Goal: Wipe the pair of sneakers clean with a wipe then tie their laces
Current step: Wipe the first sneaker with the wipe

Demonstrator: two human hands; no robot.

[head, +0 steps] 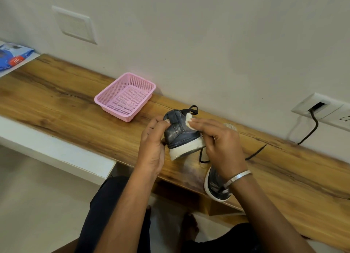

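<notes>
I had the left hand gripping the sneaker heel-up over the desk to steady it, while the right hand's fingers pinched the wipe against its upper — the other sneaker lay near the edge, laces untied.

Soft even light, wide-angle edge bending

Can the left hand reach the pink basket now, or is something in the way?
Probably not at once: the left hand grips the sneaker. The wooden shelf toward the pink basket looks free.
</notes>
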